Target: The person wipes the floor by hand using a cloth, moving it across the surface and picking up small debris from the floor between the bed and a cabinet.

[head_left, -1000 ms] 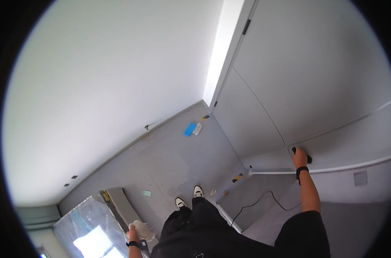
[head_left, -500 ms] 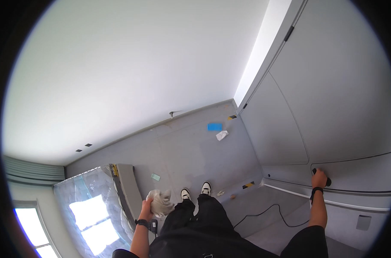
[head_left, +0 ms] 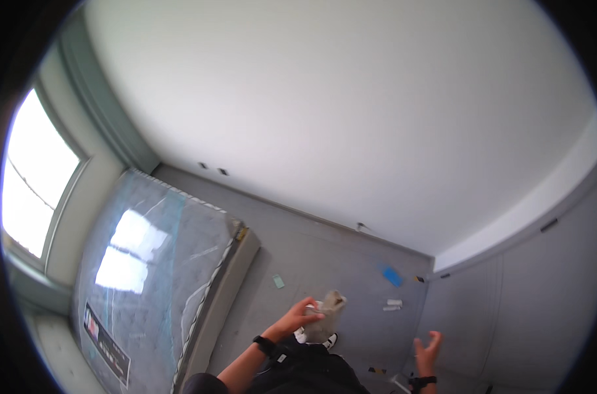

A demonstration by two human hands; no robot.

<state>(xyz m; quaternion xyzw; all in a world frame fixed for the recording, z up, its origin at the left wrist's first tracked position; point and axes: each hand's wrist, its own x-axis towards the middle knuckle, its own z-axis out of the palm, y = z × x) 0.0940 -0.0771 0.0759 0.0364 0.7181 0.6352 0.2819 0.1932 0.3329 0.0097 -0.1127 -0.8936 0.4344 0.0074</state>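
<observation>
A crumpled, beige-grey cloth (head_left: 331, 316) hangs from my left hand (head_left: 302, 316), in front of my body and above my shoes. The fingers and thumb of that hand are closed on the cloth. My right hand (head_left: 428, 351) is off to the right with thumb and fingers spread, holding nothing. Behind it stands the grey panelled door front (head_left: 508, 308), and no contact between them shows. Both wrists carry dark bands.
A plastic-wrapped mattress (head_left: 160, 262) on a bed base (head_left: 227, 299) takes up the left side, by a bright window (head_left: 42, 171). On the grey floor lie a blue flat piece (head_left: 392, 276), white pieces (head_left: 393, 305) and a pale green card (head_left: 278, 282). A white wall (head_left: 351, 111) rises ahead.
The view has swung left toward the mattress and window. My right hand has let go of the dark handle-like thing at the grey front and opened. My left hand still holds the cloth.
</observation>
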